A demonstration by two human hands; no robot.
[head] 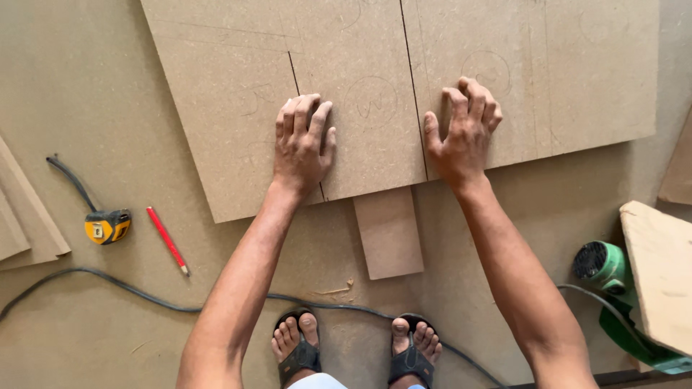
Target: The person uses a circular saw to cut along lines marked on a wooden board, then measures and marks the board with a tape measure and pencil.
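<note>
**Two bare hands pressed on a cut fibreboard sheet lying on the floor**

Seen from above, a person leans over a large, flat, tan fibreboard sheet (pixel 238 108) that lies on a floor of the same brown board; the sheet fills the upper middle of the view, marked with faint pencil lines and circled scribbles, and two dark saw cuts run up through it from its near edge.

The left hand (pixel 303 144) lies palm down on the sheet just right of the left cut, fingers held close together and flat, thumb slightly apart; it grips nothing. The right hand (pixel 465 133) rests near the right cut, fingers bent and a little spread, fingertips pressing into the board, thumb stretched towards the cut; it too holds nothing. The strip of board between the cuts sits between the two hands.

A narrow brown offcut of board (pixel 389 234) pokes out from under the sheet's near edge, between the forearms; below it stand the person's feet in dark sandals (pixel 411 356).

To the left lie a yellow and black tape measure (pixel 107 226) and, just beside it, a red pencil (pixel 167 240); a grey power cable (pixel 108 282) snakes across the floor; at the right edge a green power tool (pixel 613 284) is partly hidden under a pale board piece (pixel 659 270).
</note>
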